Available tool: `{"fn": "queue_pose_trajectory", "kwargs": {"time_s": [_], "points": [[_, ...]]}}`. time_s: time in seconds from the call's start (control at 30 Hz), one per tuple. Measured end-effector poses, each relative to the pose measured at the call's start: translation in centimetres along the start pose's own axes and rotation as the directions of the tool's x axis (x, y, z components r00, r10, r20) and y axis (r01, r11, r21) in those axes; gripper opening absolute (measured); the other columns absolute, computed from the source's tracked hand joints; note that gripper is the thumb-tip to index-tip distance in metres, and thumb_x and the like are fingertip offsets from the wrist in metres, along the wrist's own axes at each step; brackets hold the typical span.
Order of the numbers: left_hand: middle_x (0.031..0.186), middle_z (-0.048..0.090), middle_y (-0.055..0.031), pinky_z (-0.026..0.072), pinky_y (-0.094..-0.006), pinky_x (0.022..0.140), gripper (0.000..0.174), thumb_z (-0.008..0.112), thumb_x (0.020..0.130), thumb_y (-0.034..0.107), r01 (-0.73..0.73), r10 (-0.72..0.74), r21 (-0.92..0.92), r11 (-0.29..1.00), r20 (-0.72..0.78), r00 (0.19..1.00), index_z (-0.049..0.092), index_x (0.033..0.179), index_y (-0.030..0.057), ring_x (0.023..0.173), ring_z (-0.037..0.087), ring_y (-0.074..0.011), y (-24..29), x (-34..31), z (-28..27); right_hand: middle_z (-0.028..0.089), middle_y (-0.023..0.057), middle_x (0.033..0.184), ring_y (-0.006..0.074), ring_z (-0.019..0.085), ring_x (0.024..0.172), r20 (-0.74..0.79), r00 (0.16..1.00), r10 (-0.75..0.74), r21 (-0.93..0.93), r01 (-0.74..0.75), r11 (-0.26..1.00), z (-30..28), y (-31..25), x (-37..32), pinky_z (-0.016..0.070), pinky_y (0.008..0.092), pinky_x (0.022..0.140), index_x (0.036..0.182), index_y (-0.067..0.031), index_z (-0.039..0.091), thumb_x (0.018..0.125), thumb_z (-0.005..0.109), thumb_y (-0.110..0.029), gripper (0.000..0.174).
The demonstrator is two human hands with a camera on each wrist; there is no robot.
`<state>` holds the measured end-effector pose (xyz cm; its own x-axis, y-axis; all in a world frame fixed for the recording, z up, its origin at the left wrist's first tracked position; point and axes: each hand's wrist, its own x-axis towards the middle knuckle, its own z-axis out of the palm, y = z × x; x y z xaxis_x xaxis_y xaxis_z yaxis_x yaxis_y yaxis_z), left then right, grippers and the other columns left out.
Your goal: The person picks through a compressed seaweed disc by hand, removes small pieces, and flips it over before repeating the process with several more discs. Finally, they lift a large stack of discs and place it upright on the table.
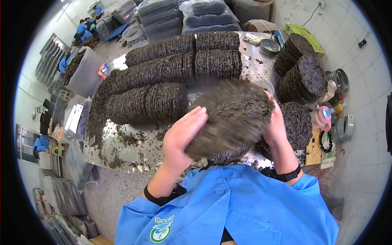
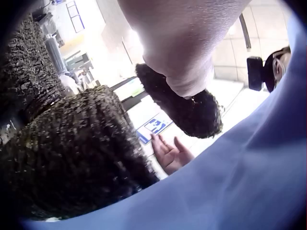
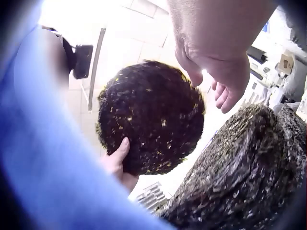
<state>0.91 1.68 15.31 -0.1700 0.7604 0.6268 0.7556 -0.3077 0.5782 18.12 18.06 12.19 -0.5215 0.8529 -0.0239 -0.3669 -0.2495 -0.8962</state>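
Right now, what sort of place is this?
Likely a workshop pressing tea or seaweed: rows of dark round cakes on a metal table, stuffed sacks behind, workers in blue coats at the back.

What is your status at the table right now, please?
Left hand grips the dark disc, thumb on one face. Right hand open at its other edge. Disc held above the table; stacked discs behind, none touching it.

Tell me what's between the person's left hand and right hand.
A round dark pressed cake, motion-blurred, lies between the left hand and the right hand in the head view; the left hand holds it.
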Motion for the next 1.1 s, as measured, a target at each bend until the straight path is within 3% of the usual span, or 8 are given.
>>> {"fn": "queue_pose_trajectory", "kwargs": {"time_s": [0.1,0.57,0.63,0.73,0.8,0.87,1.0,1.1], "points": [[0.122,0.058,-0.0091,0.0370,-0.0399,0.102,0.035,0.050,0.081,0.016,-0.393,0.258,0.470,0.790,0.326,0.909,0.062,0.113,0.0082,0.118,0.052,-0.0261,-0.5,-0.9,1.2,0.058,0.0083,0.118,0.0150,0.054,0.107,0.049,0.988,0.146,0.114,-0.151,0.982,-1.7,-0.5,0.7,0.0396,0.0299,0.096,0.122,-0.0010,0.053,0.094,0.050,-0.023,0.035],[0.123,0.057,-0.0131,0.0403,-0.0384,0.098,0.037,0.058,0.083,0.016,-0.129,0.127,0.026,0.991,0.068,0.990,0.059,0.116,0.0004,0.112,0.056,-0.0255,-1.0,-1.2,2.5,0.046,0.0117,0.134,0.0193,0.045,0.121,0.160,0.987,-0.033,0.137,0.011,0.991,-2.8,-0.2,0.1,0.0353,0.0341,0.102,0.130,0.0000,0.044,0.089,0.057,-0.021,0.048],[0.120,0.057,-0.0105,0.0388,-0.0351,0.099,0.044,0.061,0.090,0.020,0.389,-0.579,-0.770,0.505,0.031,0.814,0.048,0.125,-0.0023,0.112,0.053,-0.0196,-0.3,-1.4,3.4,0.034,0.0101,0.143,0.0192,0.041,0.124,0.123,0.992,-0.012,0.040,0.007,0.999,-2.1,-0.2,-0.8,0.0349,0.0341,0.102,0.137,-0.0013,0.034,0.083,0.065,-0.016,0.064],[0.127,0.051,-0.0105,0.0359,-0.0360,0.102,0.060,0.065,0.086,0.023,0.530,-0.591,-0.845,0.069,0.393,0.704,0.037,0.133,-0.0021,0.117,0.048,-0.0201,0.0,-1.2,4.0,0.058,0.0070,0.116,0.0157,0.054,0.105,0.087,0.996,-0.031,0.039,0.028,0.999,-3.6,-0.3,-0.7,0.0416,0.0311,0.094,0.123,-0.0016,0.049,0.081,0.064,-0.005,0.045],[0.145,0.030,-0.0153,0.0267,-0.0414,0.108,0.089,0.076,0.072,0.039,0.448,-0.394,-0.744,0.495,0.268,0.879,0.030,0.139,0.0014,0.132,0.032,-0.0252,-1.2,-2.0,4.2,0.062,0.0057,0.105,0.0147,0.058,0.096,-0.084,0.986,-0.146,-0.069,0.141,0.988,-6.1,-2.3,-1.5,0.0450,0.0298,0.089,0.112,-0.0018,0.054,0.081,0.063,-0.004,0.032],[0.147,0.027,-0.0147,0.0226,-0.0441,0.110,0.098,0.078,0.064,0.041,0.126,-0.124,0.017,0.992,0.372,0.920,0.030,0.140,0.0037,0.134,0.029,-0.0298,0.1,-0.7,1.7,0.061,0.0061,0.105,0.0146,0.058,0.094,-0.195,0.962,-0.192,-0.146,0.165,0.975,-10.9,-4.4,-2.8,0.0453,0.0291,0.087,0.112,-0.0007,0.052,0.083,0.060,-0.006,0.031],[0.143,0.034,-0.0145,0.0227,-0.0448,0.110,0.096,0.080,0.055,0.042,-0.153,-0.136,0.396,0.906,0.612,0.779,0.040,0.135,0.0063,0.133,0.031,-0.0310,-1.0,-2.7,3.3,0.048,0.0102,0.132,0.0193,0.050,0.114,-0.308,0.911,-0.276,-0.550,0.067,0.833,-20.0,-5.2,-5.4,0.0357,0.0321,0.100,0.132,0.0015,0.042,0.086,0.056,-0.004,0.049],[0.137,0.042,-0.0136,0.0292,-0.0446,0.108,0.085,0.080,0.056,0.032,-0.188,-0.056,0.325,0.927,0.614,0.787,0.046,0.129,0.0061,0.130,0.036,-0.0308,-1.3,-2.3,3.0,0.051,0.0179,0.127,0.0260,0.050,0.117,-0.204,0.857,-0.472,-0.965,-0.256,-0.048,-21.0,-4.3,-6.4,0.0379,0.0349,0.099,0.131,0.0019,0.041,0.084,0.062,-0.011,0.053]]}}
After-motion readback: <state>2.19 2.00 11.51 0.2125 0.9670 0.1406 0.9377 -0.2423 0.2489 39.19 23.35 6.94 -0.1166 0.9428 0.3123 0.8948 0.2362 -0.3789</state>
